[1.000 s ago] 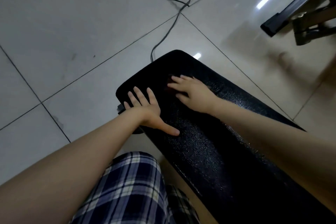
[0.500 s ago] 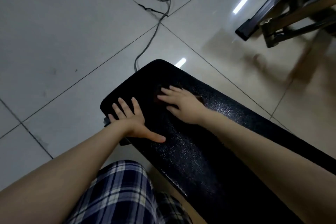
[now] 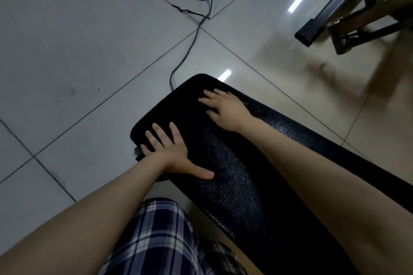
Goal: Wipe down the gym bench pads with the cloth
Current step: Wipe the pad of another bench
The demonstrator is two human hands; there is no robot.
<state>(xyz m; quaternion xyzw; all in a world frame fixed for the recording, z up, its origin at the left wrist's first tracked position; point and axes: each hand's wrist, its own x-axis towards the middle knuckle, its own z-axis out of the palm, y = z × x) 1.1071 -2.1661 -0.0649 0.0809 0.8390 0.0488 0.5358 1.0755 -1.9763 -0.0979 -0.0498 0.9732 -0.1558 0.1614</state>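
The black textured bench pad (image 3: 234,176) runs from the lower right to its rounded end in the middle of the view. My left hand (image 3: 169,152) lies flat on the pad's left edge, fingers spread and thumb stretched out. My right hand (image 3: 225,109) presses flat near the pad's far end, fingers straight. A faint dark reddish patch shows at that hand's edge; I cannot tell whether it is the cloth.
Grey floor tiles (image 3: 78,51) surround the bench. A grey cable (image 3: 192,44) loops across the floor and runs under the pad's end. A black and metal equipment frame (image 3: 339,18) stands at the upper right. My plaid shorts (image 3: 156,236) are at the bottom.
My right hand has slid a little toward the pad's far end. My left hand stays flat on the left edge. The view has shifted slightly.
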